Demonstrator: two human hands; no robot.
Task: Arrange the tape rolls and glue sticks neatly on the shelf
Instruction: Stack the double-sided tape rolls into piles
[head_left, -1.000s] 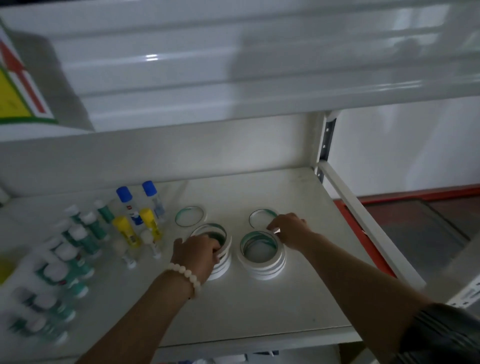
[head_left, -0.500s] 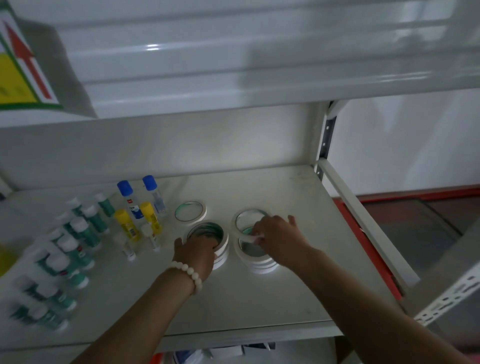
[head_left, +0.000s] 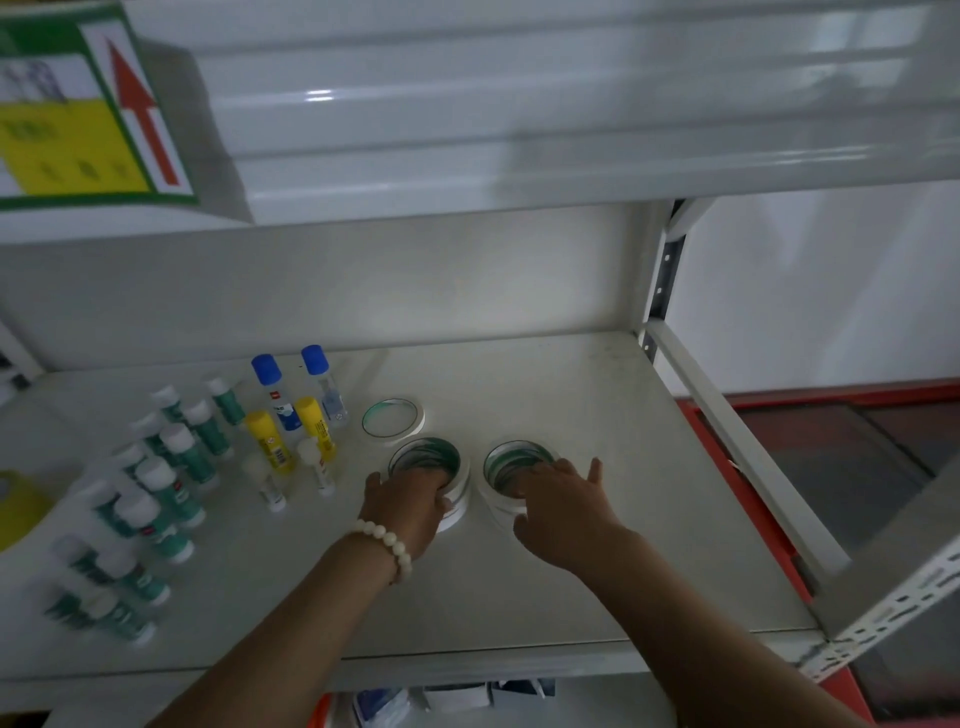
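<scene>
Head camera, looking down into a white metal shelf (head_left: 597, 582). Two short stacks of white tape rolls with green cores sit side by side, near each other but apart, at the middle of the board. The left hand (head_left: 410, 512), with a bead bracelet (head_left: 387, 545) on its wrist, grips the left stack (head_left: 464, 501): fingers curl into the core and the thumb presses the outer wall. The right hand (head_left: 563, 514) lies over the near rim of the right stack (head_left: 492, 506), fingertips dipping into the core and one finger lifted straight; I cannot tell whether it grips or only rests. A single tape roll (head_left: 418, 422) lies flat just behind the left stack. Left of the rolls stand two blue-capped bottles (head_left: 275, 389), two yellow glue sticks (head_left: 270, 441) and two small white sticks (head_left: 267, 483), then a loose cluster of green-and-white glue sticks (head_left: 156, 488), blurred, running to the left front edge. Open board stretches from the right stack to the side rail (head_left: 737, 447) and along the front lip. The upper shelf (head_left: 519, 130) hangs close overhead, carrying a sign with a red arrow (head_left: 93, 114).
</scene>
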